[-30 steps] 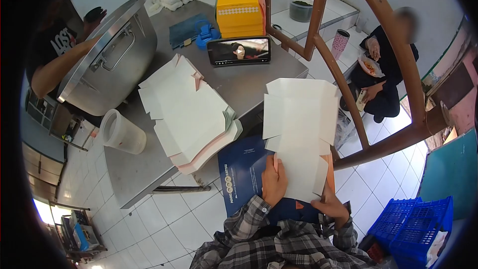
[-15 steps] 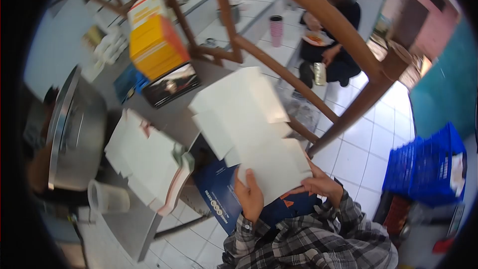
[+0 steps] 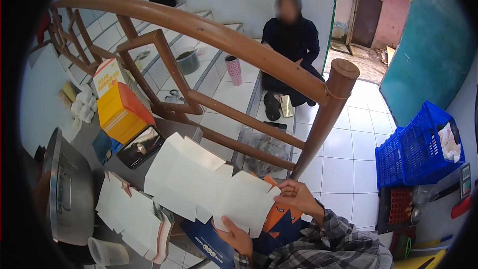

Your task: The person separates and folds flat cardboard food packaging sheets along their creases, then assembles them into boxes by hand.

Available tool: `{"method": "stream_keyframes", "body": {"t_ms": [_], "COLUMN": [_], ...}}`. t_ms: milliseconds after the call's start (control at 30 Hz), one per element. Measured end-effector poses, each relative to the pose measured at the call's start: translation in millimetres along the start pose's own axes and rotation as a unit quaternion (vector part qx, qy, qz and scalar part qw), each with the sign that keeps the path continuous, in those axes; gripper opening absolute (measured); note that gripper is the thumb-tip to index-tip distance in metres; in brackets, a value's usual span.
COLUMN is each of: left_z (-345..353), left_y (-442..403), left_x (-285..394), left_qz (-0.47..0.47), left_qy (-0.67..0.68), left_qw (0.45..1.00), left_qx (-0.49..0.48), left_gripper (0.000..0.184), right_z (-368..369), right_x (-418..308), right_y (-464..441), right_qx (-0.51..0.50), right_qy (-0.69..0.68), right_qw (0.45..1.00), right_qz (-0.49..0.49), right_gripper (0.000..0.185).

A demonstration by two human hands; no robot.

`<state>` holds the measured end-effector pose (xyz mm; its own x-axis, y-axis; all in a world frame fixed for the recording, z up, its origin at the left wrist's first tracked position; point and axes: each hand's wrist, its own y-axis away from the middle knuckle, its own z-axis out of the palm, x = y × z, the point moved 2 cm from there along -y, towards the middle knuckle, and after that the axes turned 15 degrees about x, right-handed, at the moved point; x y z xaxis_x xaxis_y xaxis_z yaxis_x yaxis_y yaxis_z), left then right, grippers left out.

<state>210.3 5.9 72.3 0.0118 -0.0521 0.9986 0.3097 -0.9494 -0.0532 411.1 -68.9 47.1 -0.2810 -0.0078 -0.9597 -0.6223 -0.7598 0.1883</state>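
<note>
"Beside the worktop (image 3: 132, 170), what's held?"
"One white carton blank (image 3: 206, 184): left hand (image 3: 235, 238) gripping its near edge, thumb on top, right hand (image 3: 298, 197) holding the corner beside an orange flap (image 3: 270, 181)."
"Other blanks (image 3: 130, 216)?"
"Stacked on the worktop."

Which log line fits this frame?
left hand: holds carton | right hand: at carton's corner | carton: white side up

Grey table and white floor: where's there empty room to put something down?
White floor: wide bare room between the brown railing post and the blue crates. Grey table: a small bare patch between the phone, the stacked cardboard and the held cardboard. Behind the phone it's crowded, with yellow boxes and blue items.
</note>
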Motion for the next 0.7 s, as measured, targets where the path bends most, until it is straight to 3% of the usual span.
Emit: {"method": "stream_keyframes", "body": {"t_ms": [67, 267, 367, 467, 567, 700], "left_z": [-3.1, 2.7, 6.0, 3.6, 0.9, 1.3], "left_y": [2.0, 18.6, 24.5, 27.6, 29.4, 32.5], "left_x": [-2.8, 7.4, 3.7, -8.9, -25.2, -38.4], "left_qz": [0.035, 0.037, 0.031, 0.033, -0.005, -0.019], "left_qy": [-0.058, -0.047, -0.022, -0.043, -0.033, 0.005], "left_qw": [0.998, 0.998, 0.999, 0.998, 0.999, 1.000], "left_qx": [-0.005, -0.035, -0.018, -0.014, -0.011, -0.001], "left_gripper": [0.048, 0.051, 0.049, 0.051, 0.051, 0.050], "right_z": [0.4, 4.3, 18.3, 33.9, 41.2, 48.7], "right_x": [2.9, 21.2, 11.9, 21.2, 42.6, 38.5], "right_y": [0.3, -0.2, 11.3, 25.5, 31.2, 37.6], "right_qx": [0.001, 0.050, 0.123, 0.189, 0.204, 0.145], "right_qy": [0.024, 0.050, 0.232, 0.246, 0.334, 0.376], "right_qw": [1.000, 0.995, 0.958, 0.932, 0.858, 0.860], "right_qz": [-0.008, -0.072, -0.113, -0.187, -0.332, -0.313], "right_gripper": [0.032, 0.038, 0.038, 0.039, 0.038, 0.040]}}
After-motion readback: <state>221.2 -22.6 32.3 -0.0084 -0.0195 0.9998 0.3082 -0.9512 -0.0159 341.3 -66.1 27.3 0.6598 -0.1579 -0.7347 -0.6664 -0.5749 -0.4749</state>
